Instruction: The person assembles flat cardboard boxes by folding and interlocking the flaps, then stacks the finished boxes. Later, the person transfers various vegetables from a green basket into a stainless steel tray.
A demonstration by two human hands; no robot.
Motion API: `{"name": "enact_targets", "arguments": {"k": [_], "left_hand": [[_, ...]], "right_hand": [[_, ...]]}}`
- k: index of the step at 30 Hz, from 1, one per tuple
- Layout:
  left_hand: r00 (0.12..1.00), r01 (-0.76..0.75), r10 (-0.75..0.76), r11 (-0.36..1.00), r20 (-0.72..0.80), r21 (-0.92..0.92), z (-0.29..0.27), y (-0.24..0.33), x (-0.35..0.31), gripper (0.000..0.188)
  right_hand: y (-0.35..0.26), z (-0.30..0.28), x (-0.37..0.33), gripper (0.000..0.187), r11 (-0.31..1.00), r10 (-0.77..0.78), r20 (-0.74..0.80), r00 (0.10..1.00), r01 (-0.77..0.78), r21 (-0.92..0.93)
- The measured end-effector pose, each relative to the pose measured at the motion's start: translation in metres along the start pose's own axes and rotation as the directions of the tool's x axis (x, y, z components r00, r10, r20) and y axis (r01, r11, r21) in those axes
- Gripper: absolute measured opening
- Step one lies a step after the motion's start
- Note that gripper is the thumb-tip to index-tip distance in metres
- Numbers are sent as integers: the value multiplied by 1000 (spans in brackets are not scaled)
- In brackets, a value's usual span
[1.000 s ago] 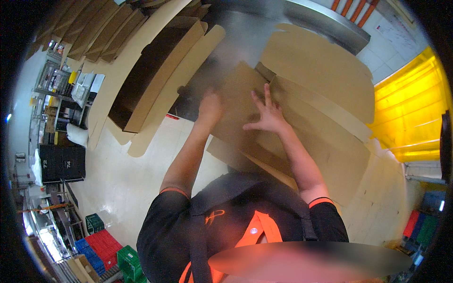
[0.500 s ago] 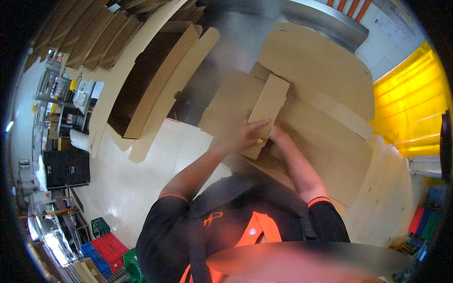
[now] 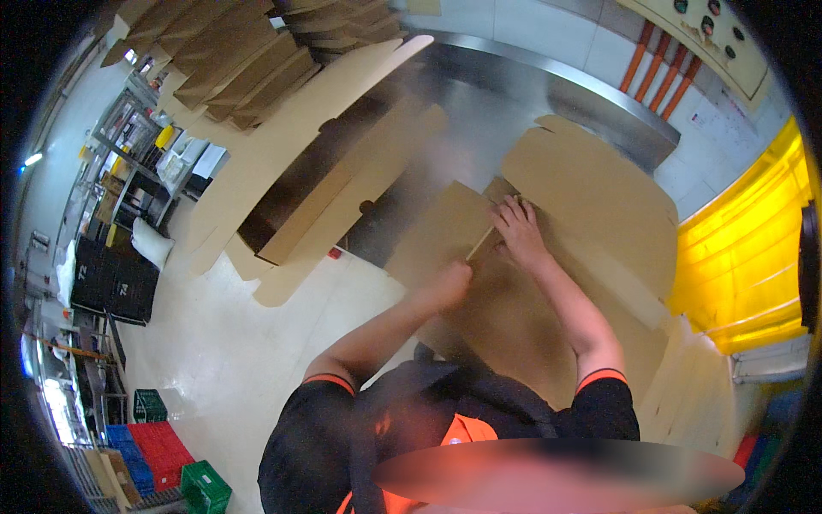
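Both forearms reach forward from the near edge over a flat cardboard box blank [image 3: 445, 236] lying on a steel table [image 3: 548, 94] in mid-scene. The left hand [image 3: 447, 284] is curled into a loose fist at the blank's near edge; it is blurred, so what it grips I cannot tell. The right hand [image 3: 518, 231] presses down with fingers spread flat on a folded flap [image 3: 492, 224], closing on nothing. More brown sheets [image 3: 599, 188] lie to the right, an open carton [image 3: 300, 184] stands to the left, and a yellow curtain [image 3: 736, 257] hangs far right.
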State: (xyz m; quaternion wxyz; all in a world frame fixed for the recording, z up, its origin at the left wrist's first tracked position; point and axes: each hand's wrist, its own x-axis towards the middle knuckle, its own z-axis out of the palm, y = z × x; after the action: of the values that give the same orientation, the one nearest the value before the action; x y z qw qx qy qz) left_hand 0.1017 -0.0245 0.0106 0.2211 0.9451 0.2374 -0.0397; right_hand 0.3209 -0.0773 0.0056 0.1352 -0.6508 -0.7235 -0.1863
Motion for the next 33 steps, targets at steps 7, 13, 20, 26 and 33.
{"name": "enact_targets", "arguments": {"k": [7, 13, 20, 26, 33], "left_hand": [[991, 124, -131, 971, 24, 205, -20, -24, -9, 20], [980, -117, 79, 971, -181, -210, -29, -44, -43, 19], [997, -63, 71, 893, 1, -445, -28, -46, -76, 27], [985, -95, 117, 982, 126, -165, -34, -39, -55, 39], [971, -193, 237, 860, -35, 472, -58, 10, -45, 45]], "right_hand": [[1, 42, 43, 21, 997, -69, 137, 988, 75, -33], [-54, 45, 24, 28, 982, -177, -34, 984, 174, -78], [-103, 41, 10, 36, 966, -126, 16, 992, 119, 229], [-92, 6, -50, 53, 828, 497, 163, 852, -522, 205], [18, -73, -258, 73, 138, 949, -287, 132, -990, 1]]}}
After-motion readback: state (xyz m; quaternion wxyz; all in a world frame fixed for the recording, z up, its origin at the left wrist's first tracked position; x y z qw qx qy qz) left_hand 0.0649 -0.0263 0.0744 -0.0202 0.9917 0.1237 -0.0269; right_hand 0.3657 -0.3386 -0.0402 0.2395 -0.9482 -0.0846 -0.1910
